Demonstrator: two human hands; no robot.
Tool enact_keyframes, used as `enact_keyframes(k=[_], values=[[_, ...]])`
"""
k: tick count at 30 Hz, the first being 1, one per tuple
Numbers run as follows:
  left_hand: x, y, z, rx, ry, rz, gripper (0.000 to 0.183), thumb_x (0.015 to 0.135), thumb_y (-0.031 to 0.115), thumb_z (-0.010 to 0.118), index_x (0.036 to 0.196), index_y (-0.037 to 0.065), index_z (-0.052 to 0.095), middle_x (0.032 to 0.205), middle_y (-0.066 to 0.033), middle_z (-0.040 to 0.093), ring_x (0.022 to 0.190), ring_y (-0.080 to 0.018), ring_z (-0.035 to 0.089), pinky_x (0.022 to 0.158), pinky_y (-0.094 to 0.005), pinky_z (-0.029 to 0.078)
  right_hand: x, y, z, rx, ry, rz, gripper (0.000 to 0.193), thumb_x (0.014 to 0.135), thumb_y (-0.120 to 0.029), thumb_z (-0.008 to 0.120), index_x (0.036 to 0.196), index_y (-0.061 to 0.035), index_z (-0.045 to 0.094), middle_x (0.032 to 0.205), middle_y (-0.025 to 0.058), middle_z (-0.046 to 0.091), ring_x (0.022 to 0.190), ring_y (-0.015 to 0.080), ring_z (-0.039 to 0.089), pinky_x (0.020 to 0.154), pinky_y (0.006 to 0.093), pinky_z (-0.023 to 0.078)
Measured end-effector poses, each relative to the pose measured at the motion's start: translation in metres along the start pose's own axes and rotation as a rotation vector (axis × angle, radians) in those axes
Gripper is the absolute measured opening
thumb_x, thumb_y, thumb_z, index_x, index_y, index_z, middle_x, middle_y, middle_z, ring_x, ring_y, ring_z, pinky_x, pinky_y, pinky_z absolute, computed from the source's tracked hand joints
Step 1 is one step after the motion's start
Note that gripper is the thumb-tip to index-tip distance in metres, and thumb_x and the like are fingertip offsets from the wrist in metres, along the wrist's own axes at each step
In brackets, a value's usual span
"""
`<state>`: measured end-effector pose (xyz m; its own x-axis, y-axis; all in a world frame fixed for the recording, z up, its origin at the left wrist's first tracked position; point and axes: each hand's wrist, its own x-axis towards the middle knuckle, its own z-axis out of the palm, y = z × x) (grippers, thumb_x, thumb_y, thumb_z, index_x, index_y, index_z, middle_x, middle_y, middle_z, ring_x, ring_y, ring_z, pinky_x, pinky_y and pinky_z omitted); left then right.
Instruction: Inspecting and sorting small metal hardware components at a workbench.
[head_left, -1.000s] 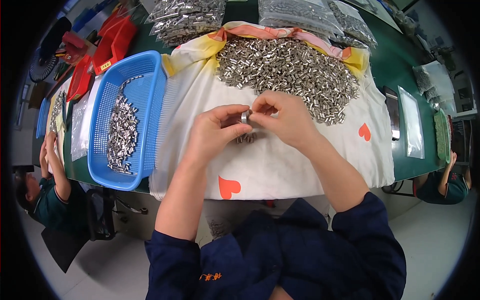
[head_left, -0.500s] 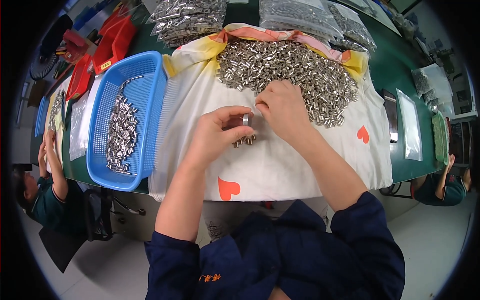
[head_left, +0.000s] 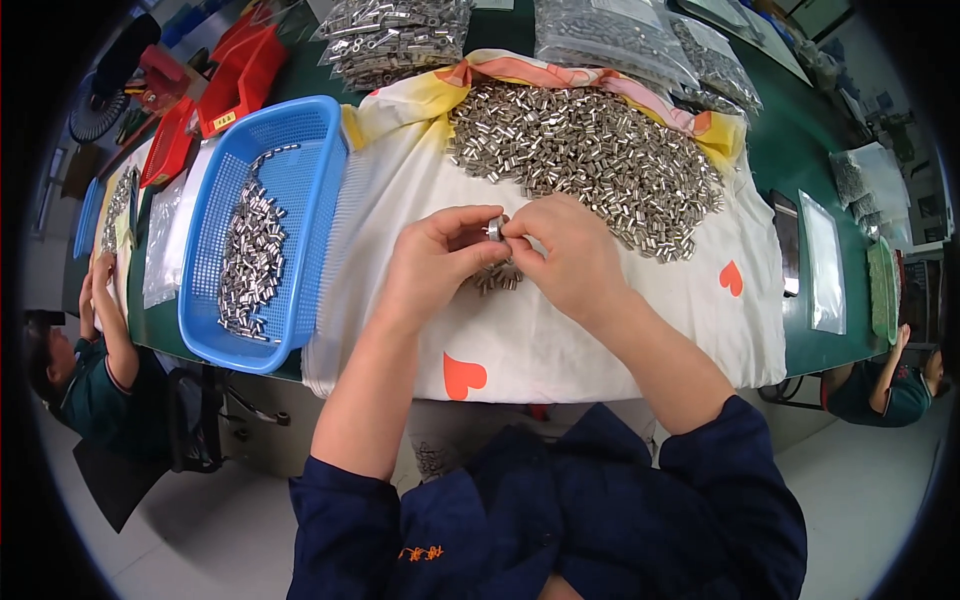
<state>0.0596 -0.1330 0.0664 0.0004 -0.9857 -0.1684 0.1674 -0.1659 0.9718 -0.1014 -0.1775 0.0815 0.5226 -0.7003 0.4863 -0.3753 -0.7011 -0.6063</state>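
Observation:
My left hand is closed around a short, shiny round metal piece, pinched between thumb and fingers. From the right, my right hand meets it, its thumb and index finger pinched together at the piece. Whatever those fingertips hold is too small to make out. Beneath the hands, a little cluster of metal sleeves lies on the white cloth and is partly covered by them. Beyond my hands spreads a large pile of short silvery metal sleeves.
A blue plastic basket on the left holds many loose sleeves. Bags of metal parts line the far side, with red bins at far left. To the right lie a phone and a clear plastic bag. Co-workers sit at both sides.
My right hand has come from the near edge of the pile toward me, and its fingertips now meet the metal piece in my left hand. The left hand keeps its grip. The view has shifted slightly.

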Motion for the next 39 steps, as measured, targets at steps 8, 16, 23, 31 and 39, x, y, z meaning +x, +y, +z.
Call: enact_keyframes(k=[8,16,23,31,39], values=[[-0.001,0.0,-0.001,0.037,-0.05,0.024,0.033,0.073,-0.004,0.066,0.105,-0.001,0.059,0.088,-0.0037,0.062,0.077,-0.0082,0.058,0.069,-0.0203,0.048,0.005,0.002,-0.019,0.3,-0.224,0.368,0.009,0.071,-0.009,0.062,0.079,-0.005,0.06,0.074,0.0082,0.061,0.073,0.0259,0.057,0.065,0.0344,0.046],[-0.004,0.003,0.003,0.249,-0.06,-0.009,0.03,0.071,0.002,0.069,0.1,0.003,0.062,0.081,-0.0001,0.063,0.072,-0.0054,0.058,0.062,-0.0192,0.046,0.008,0.029,-0.044,-0.225,-0.203,0.15,0.01,0.073,-0.009,0.061,0.081,-0.005,0.063,0.08,0.0074,0.061,0.08,0.0233,0.057,0.072,0.0338,0.045],[-0.003,0.003,0.002,0.244,-0.083,0.021,0.029,0.071,0.003,0.07,0.099,0.003,0.062,0.077,0.0015,0.061,0.07,-0.0045,0.057,0.058,-0.0188,0.045,0.0,0.033,-0.028,-0.435,-0.31,0.028,0.006,0.07,-0.01,0.061,0.075,-0.012,0.065,0.077,0.0034,0.055,0.084,0.0207,0.051,0.075,0.0336,0.038],[-0.002,0.002,0.002,0.133,-0.076,-0.014,0.03,0.073,0.001,0.068,0.101,0.002,0.061,0.078,0.0007,0.061,0.072,-0.0049,0.057,0.062,-0.0193,0.046,-0.002,0.023,-0.02,-0.484,-0.236,-0.048,0.006,0.069,-0.009,0.061,0.074,-0.0084,0.063,0.076,0.0031,0.055,0.083,0.0218,0.052,0.075,0.0349,0.039],[-0.001,0.0,-0.003,-0.036,-0.07,0.028,0.032,0.074,-0.002,0.065,0.106,0.0,0.058,0.087,-0.0016,0.06,0.078,-0.0076,0.058,0.07,-0.0198,0.048,0.007,-0.006,-0.021,0.287,-0.247,0.462,0.008,0.07,-0.005,0.061,0.078,-0.0044,0.061,0.077,0.0052,0.06,0.073,0.0202,0.056,0.069,0.0298,0.045]])
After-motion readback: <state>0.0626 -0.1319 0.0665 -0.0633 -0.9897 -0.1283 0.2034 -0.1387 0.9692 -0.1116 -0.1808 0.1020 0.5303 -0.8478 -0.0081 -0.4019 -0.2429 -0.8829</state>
